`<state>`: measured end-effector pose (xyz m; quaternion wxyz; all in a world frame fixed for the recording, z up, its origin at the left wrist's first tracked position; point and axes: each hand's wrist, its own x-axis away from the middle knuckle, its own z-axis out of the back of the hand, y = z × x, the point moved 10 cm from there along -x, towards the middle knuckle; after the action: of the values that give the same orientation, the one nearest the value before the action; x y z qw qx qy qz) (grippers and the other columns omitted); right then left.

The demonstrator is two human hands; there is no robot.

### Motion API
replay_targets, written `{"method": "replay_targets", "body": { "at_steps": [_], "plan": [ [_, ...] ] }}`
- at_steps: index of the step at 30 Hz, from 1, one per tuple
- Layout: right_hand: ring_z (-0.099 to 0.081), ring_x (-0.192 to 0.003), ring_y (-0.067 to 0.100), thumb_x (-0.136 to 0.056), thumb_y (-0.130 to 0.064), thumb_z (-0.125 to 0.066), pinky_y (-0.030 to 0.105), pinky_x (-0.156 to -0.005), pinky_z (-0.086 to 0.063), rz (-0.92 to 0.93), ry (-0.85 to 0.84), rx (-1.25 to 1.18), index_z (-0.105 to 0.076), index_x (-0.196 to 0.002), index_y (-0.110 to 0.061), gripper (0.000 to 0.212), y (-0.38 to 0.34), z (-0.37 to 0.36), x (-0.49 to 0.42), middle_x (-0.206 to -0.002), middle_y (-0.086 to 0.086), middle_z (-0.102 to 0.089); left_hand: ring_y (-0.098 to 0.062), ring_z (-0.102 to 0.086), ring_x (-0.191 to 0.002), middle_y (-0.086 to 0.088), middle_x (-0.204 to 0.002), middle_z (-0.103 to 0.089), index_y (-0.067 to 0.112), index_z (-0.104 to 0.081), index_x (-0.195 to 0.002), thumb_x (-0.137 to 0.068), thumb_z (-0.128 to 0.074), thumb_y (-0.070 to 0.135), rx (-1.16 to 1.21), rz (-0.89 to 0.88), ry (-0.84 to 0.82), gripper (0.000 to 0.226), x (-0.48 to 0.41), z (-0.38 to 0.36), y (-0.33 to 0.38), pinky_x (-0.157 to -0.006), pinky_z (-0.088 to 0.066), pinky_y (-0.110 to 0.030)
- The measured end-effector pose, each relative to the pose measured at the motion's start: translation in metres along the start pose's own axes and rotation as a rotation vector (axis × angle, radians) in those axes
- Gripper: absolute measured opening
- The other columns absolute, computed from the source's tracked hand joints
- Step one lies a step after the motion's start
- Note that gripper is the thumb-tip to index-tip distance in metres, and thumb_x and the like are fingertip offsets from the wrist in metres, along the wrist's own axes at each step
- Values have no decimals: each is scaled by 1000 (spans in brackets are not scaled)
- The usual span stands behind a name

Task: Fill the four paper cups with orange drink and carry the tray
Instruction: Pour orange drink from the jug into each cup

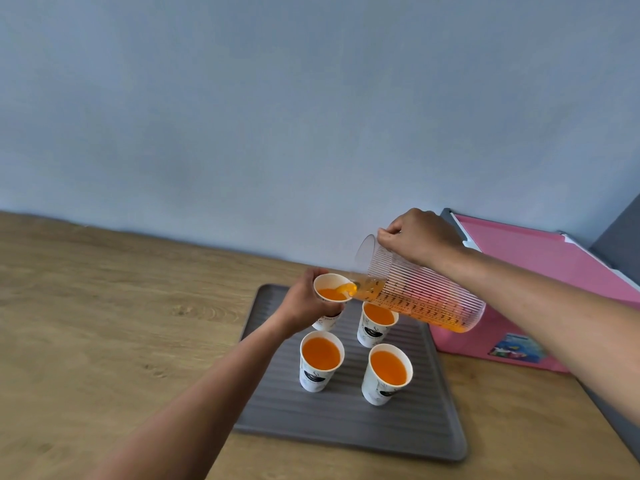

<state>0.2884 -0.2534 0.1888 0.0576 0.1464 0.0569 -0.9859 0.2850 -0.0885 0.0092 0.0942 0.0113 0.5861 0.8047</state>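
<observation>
Three full cups [321, 362], fourth filling [331, 299]

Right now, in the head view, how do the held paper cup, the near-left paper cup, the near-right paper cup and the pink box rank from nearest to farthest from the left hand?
1. Held white paper cup: inside the left hand, far-left on the grey ribbed tray.
2. Near-left paper cup: just below the hand.
3. Near-right paper cup: further right.
4. Pink box: off the tray, far right.

The light wood-grain worktop [104, 306] looks matt; the grey ribbed plastic tray [408, 420] dull; the white paper cups [313, 379] smooth; the clear ridged plastic jug [426, 292] glossy.
</observation>
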Motion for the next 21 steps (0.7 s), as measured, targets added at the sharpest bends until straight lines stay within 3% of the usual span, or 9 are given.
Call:
{"method": "replay_targets", "body": {
  "at_steps": [21],
  "plan": [
    [-73, -74, 27, -90, -47, -54, 25, -62, -53, 15, 7, 34, -79, -83, -9, 46, 4, -8, -6, -90, 10, -78, -15, -57, -106, 4, -118, -56, 25, -42, -128, -71, -85, 26, 22, 27, -16, 71, -7, -7, -12, -83, -50, -27]
  ]
}}
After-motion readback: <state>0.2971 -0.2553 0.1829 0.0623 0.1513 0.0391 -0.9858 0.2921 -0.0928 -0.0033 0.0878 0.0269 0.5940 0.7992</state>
